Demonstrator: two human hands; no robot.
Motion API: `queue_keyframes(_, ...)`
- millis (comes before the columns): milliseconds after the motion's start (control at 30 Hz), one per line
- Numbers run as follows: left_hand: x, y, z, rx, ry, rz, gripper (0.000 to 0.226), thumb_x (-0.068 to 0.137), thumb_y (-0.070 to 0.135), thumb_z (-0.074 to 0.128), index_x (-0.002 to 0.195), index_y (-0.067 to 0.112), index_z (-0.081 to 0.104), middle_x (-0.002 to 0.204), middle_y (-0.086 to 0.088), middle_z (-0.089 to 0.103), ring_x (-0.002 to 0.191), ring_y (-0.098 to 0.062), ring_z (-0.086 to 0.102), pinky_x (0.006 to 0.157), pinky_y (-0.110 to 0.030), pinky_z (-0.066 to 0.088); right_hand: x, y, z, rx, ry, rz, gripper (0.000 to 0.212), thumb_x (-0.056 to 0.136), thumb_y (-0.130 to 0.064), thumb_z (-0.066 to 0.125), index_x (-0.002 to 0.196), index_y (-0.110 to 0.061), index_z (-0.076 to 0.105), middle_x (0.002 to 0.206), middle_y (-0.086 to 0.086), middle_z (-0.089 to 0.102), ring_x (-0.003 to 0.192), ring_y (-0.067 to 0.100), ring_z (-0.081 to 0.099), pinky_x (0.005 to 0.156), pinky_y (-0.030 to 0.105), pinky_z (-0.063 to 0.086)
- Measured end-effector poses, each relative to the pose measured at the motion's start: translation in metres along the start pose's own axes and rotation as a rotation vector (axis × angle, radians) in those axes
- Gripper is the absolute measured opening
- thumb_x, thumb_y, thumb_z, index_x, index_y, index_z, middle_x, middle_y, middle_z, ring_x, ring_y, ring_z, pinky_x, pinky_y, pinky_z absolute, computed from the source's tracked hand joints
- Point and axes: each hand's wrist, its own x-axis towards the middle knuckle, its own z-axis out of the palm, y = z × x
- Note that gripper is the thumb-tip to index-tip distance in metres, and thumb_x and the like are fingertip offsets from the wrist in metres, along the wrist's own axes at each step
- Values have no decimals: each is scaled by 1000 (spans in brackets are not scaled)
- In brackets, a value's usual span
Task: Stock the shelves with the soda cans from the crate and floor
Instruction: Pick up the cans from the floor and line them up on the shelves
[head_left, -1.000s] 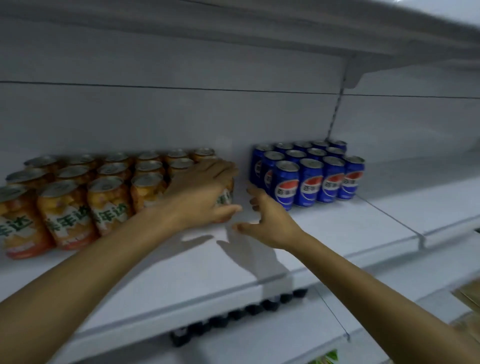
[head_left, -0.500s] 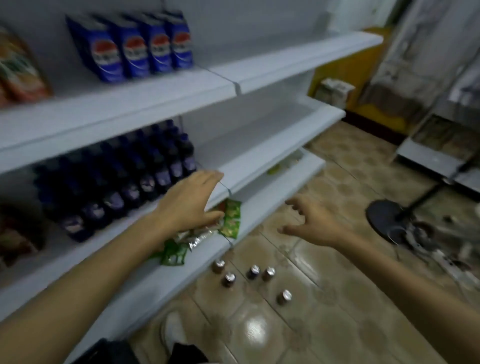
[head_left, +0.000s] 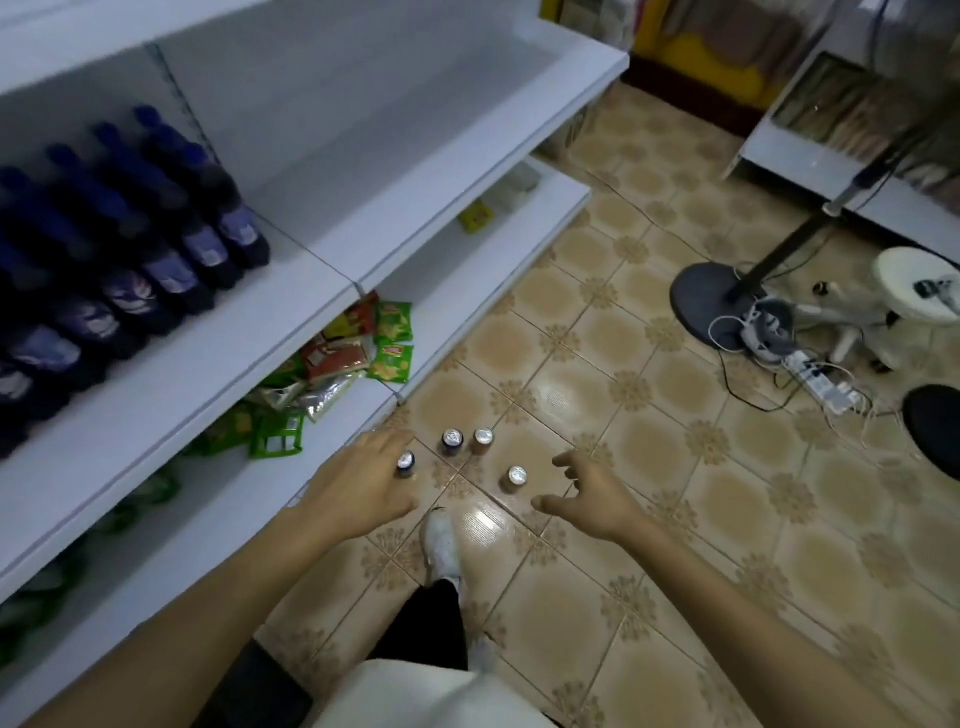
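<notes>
On the floor, four cans (head_left: 452, 441), one half behind the empty, loose-fingered hands (head_left: 363, 488).

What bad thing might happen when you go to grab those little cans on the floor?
The cans stand close together, so the left hand or right hand reaching in might knock one over and send it rolling. The shoe is planted just behind them and might kick one. The power strip and loose cords nearby look like a tripping hazard.
</notes>
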Motion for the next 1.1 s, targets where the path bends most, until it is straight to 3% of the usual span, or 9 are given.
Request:
queue_keyframes(167,89,-4,21,-150,-237,-14,81,74,63,51,144,26,31,144,5,43,126,-17,46,98,-33,42,55,37,7,-26,-29,228,61,86,-48,62,134,-15,45,124,7,59,108,21,58,86,33,49)
queue_keyframes(267,151,-16,67,-186,-375,-14,75,81,55,57,144,22,33,139,-1,48,125,-21,48,99,-38,43,100,67,23,-51,-97,346,61,88,-46,61,136,-12,44,126,10,59,109,24,59,84,30,46)
queue_keyframes(333,185,-22,109,-218,-451,-3,82,76,66,54,143,22,38,138,0,50,126,-20,49,99,-38,43,129,86,37,-88,-167,406,61,89,-46,60,137,-13,42,126,12,59,111,27,58,86,32,48)
queue_keyframes(500,257,-29,208,-249,-668,-35,74,84,39,66,146,18,32,140,-5,49,124,-22,49,97,-34,43,209,128,89,-124,-244,434,53,91,-42,57,133,-15,42,123,12,58,107,29,59,78,33,47)
queue_keyframes(600,303,-32,271,-436,-704,-229,60,86,30,67,138,13,42,125,-7,56,111,-20,57,86,-27,46,269,150,123,-96,-233,439,38,90,-34,55,123,-17,46,114,12,62,96,31,62,71,33,48)
queue_keyframes(700,345,-35,330,-790,-651,-531,11,92,14,61,101,9,62,84,-2,59,72,-2,61,54,-9,42,336,178,153,-102,-221,406,48,87,-33,58,131,-19,42,127,12,51,106,34,58,79,37,48)
queue_keyframes(767,370,-39,362,-947,-628,-699,8,96,10,54,91,12,61,80,1,56,59,3,60,45,-4,39,377,197,170,-113,-187,395,50,89,-32,57,134,-21,38,130,12,45,110,35,55,82,38,46)
queue_keyframes(933,426,-49,446,-1219,-558,-1026,21,99,28,49,91,11,59,90,-5,59,74,-13,54,71,-26,47,461,245,227,-156,-163,325,65,86,-30,65,141,-21,32,133,10,40,113,34,53,82,38,46)
queue_keyframes(1100,474,-51,545,-1408,-424,-1191,24,99,34,46,95,15,60,93,-6,64,87,-21,60,86,-37,48,526,288,294,-230,-91,137,81,83,-31,70,147,-22,22,147,11,25,121,32,43,87,40,46)
